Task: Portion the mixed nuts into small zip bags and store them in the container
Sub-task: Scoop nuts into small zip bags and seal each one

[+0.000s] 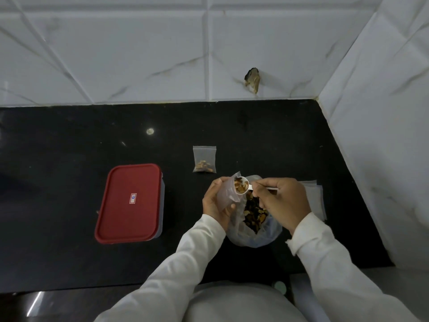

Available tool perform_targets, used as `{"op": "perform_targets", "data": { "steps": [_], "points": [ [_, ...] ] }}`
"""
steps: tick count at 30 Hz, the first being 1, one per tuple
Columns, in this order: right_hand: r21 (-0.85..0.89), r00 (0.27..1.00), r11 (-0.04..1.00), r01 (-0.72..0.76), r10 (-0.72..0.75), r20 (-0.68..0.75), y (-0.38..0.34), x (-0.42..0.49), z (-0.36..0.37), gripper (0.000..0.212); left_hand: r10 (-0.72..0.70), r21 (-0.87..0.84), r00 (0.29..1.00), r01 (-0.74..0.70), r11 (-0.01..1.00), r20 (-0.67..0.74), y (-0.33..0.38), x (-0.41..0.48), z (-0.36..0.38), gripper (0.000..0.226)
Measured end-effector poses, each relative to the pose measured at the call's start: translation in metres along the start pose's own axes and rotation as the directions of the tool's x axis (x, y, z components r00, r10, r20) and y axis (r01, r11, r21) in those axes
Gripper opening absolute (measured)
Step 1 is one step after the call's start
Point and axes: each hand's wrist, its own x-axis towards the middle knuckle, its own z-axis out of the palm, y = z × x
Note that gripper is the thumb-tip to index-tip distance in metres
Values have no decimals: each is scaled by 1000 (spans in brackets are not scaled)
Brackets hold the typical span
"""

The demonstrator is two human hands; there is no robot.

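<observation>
Closest to the lens I've got the white sleeves (336, 263) coming up from the bottom edge. Past them, the left hand (216, 203) has its fingers curled round a small zip bag (224, 194), held tilted with the mouth up. The right hand (284, 201) pinches the handle of a white scoop (243, 185), and its bowl, loaded with nuts, sits right at that mouth. Both are over the big open bag of mixed nuts (254, 217) on the black counter (69, 147). One filled zip bag (204, 159) lies flat just behind, apart from the hands. The container (128, 203), red lid on, sits well off to the left. Some empty bags (314, 196) lie just right of the big bag.
</observation>
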Motion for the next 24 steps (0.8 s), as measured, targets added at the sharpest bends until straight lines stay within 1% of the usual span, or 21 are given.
{"op": "perform_targets", "data": {
  "steps": [2, 4, 6, 8, 10, 12, 14, 15, 16, 18, 19, 21, 24],
  "points": [
    [-105, 998, 993, 60, -62, -21, 0, 1, 3, 11, 3, 45, 1000, -3, 999, 0, 3, -3, 1, 22],
    [-141, 992, 983, 115, -120, -27, 1, 1, 7, 11, 2, 70, 1000, -2, 998, 5, 3, -4, 1, 22],
    [-220, 974, 954, 206, -221, -44, 2, 2, 12, 11, 9, 78, 1000, -10, 997, 19, 4, -6, 4, 22],
    [-355, 942, 886, 299, -334, -42, 2, 4, 17, 12, 1, 62, 1000, -2, 998, 19, 5, -8, 7, 20],
    [-461, 900, 799, 385, -436, -4, 0, 4, 20, 15, -27, -4, 1000, 27, 1000, 0, 5, -7, 10, 19],
    [-560, 817, 666, 493, -576, 34, -1, 3, 22, 27, -56, -75, 998, 55, 996, -11, 6, -3, 12, 22],
    [-652, 757, 539, 533, -648, 82, -1, 3, 22, 38, -80, -113, 997, 80, 990, 5, 7, -2, 15, 26],
    [-674, 733, 493, 550, -671, 107, 1, 6, 22, 43, -88, -131, 996, 90, 987, 22, 7, -2, 18, 26],
    [-667, 710, 470, 579, -693, 128, 5, 9, 21, 48, -100, -148, 994, 105, 983, 37, 8, -4, 21, 27],
    [-610, 679, 471, 638, -717, 157, 13, 12, 21, 60, -134, -180, 990, 140, 974, 46, 10, -5, 26, 32],
    [-607, 670, 466, 644, -727, 153, 14, 11, 21, 60, -148, -193, 988, 155, 969, 50, 10, -4, 27, 35],
    [-663, 655, 434, 610, -747, 114, 13, 6, 20, 47, -165, -211, 984, 176, 962, 69, 9, -2, 27, 35],
    [-676, 629, 437, 593, -775, 51, 13, 5, 19, 32, -190, -216, 980, 198, 956, 54, 7, 2, 26, 33]
  ]
}}
